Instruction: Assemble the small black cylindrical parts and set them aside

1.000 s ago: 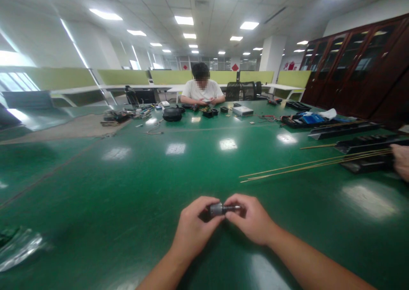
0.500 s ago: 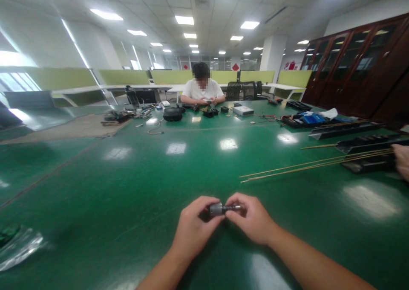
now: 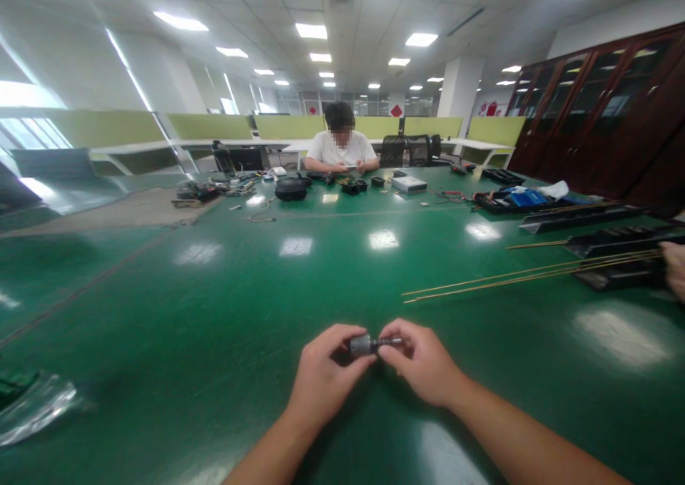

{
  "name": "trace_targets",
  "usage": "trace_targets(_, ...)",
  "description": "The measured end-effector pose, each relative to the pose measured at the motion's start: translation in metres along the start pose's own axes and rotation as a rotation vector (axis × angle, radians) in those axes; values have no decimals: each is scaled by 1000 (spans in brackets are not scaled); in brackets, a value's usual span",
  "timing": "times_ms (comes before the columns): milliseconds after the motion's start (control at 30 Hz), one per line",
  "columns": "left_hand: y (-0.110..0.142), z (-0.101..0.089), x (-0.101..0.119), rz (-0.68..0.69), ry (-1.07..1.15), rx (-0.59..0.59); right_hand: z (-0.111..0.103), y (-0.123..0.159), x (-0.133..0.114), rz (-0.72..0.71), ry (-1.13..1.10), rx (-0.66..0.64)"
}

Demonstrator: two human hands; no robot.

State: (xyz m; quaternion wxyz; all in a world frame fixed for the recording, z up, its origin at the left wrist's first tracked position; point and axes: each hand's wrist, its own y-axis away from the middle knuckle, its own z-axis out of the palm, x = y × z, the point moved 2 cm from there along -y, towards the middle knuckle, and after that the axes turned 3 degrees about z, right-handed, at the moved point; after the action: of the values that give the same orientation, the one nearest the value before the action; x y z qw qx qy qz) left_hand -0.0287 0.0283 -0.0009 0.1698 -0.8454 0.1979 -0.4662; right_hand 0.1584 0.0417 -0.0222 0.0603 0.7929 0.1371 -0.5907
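Observation:
Between my two hands is a small metal part, a grey cylinder (image 3: 360, 344) with a thin, dark, ribbed shaft (image 3: 383, 342) coming out of its right end. My left hand (image 3: 326, 371) pinches the cylinder between thumb and fingers. The shaft's outer end is gripped by the thumb and fingertips of my right hand (image 3: 422, 364). The part lies roughly level, just above the green tabletop (image 3: 225, 371). What the part belongs to I cannot make out.
Long thin brass-coloured rods (image 3: 481, 284) reach in from the right, near another person's hand (image 3: 673, 267) and black channel pieces (image 3: 604, 274). A seated person (image 3: 342, 146) handles a small object across the table. A clear plastic item (image 3: 46, 406) lies at lower left.
Both hands keep their grip on the metal part and have barely moved. The view has shifted slightly. Across the table, the person's hands have shifted a little.

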Motion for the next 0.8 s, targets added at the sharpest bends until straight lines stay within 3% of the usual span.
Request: trace_targets(800,-2,-3,-1,-33,-16,45,-1,-1,-1,30,-50,21)
